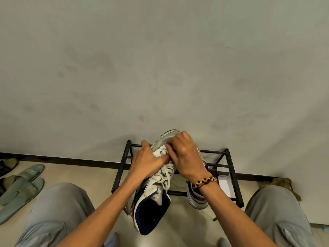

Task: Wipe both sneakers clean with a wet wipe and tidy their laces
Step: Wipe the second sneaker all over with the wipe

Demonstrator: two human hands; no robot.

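At lower centre of the frame, my left hand (148,162) grips the sneaker (156,186) steady above the rack (229,168) while my right hand (187,157) pinches its laces (166,172) near the toe to tidy them.

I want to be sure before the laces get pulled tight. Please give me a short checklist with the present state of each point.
1. Held sneaker supported by left hand: ok.
2. Right hand at the laces near the toe: ok.
3. Wet wipe in a hand: cannot tell.
4. Laces tidy: not ok, loose loops.
5. Second sneaker on the black rack: ok.
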